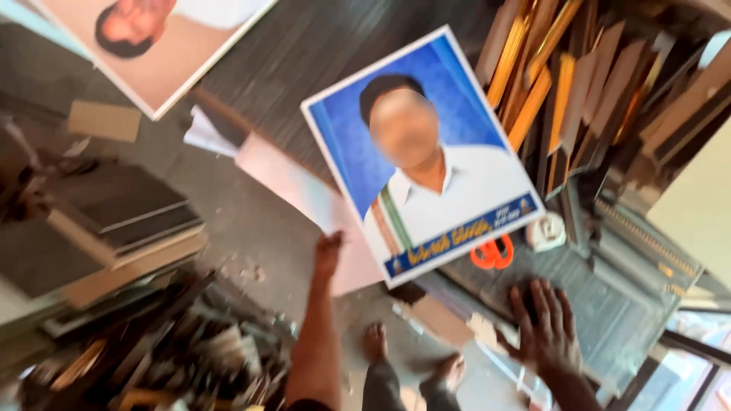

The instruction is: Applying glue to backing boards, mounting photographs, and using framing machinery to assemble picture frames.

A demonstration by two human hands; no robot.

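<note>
My left hand [329,250] is raised at arm's length and pinches the lower edge of a pale pink sheet [293,183]. Over that sheet's right part lies a portrait print [457,190] with a blue background and a white border, tilted. Whether the hand also touches the print I cannot tell. My right hand [544,323] is spread flat, fingers apart, on a grey worktop [609,304] and holds nothing. Orange-handled scissors [493,253] lie just beyond it, partly under the print's lower edge.
A white tape roll [547,230] sits beside the scissors. Several frame mouldings [579,84] stand at the upper right. Another portrait [152,38] lies at the top left, stacked boards [129,228] at the left, a scrap pile [167,350] below. My feet [375,342] stand on the floor.
</note>
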